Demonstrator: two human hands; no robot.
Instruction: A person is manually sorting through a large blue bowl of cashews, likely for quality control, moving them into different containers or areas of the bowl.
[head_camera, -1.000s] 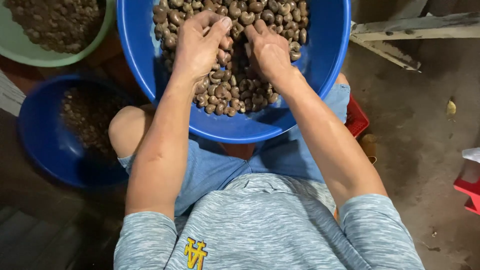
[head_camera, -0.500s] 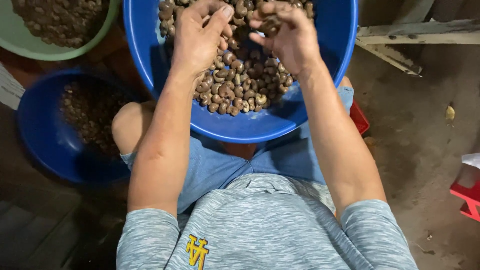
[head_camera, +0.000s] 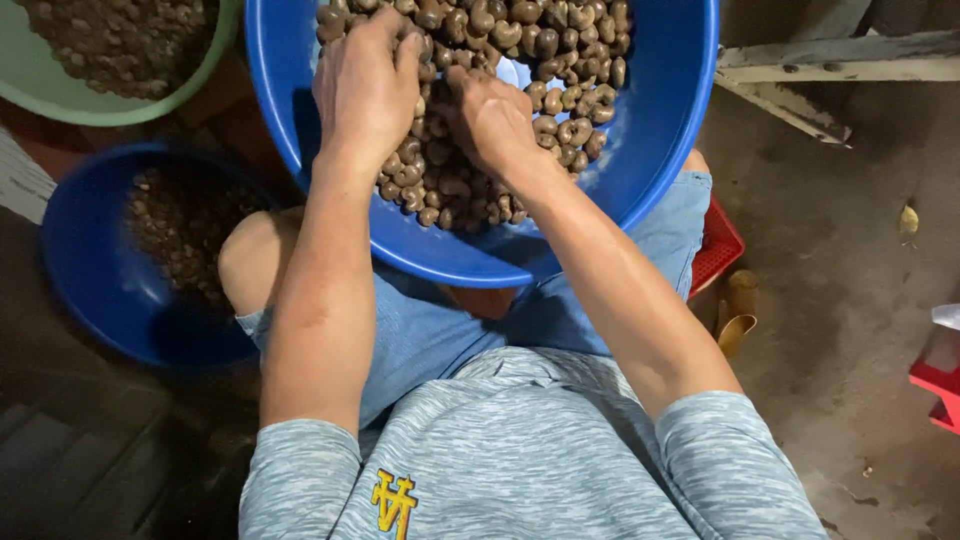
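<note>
Dirt floor (head_camera: 840, 230); hands (head_camera: 365, 85) among blue basin's (head_camera: 660, 130) nuts (head_camera: 560, 40).

The person wears a short-sleeved shirt (head_camera: 530, 450) of grey-blue fabric with a fine streaked, heathered pattern, and its sleeves end above the elbows, so both forearms are bare. Low on the left part of the shirt there is a small yellow embroidered emblem (head_camera: 392, 503). Below the shirt the person wears light blue denim shorts (head_camera: 450, 330), which end above the knee and leave the left knee (head_camera: 255, 262) bare.
</note>
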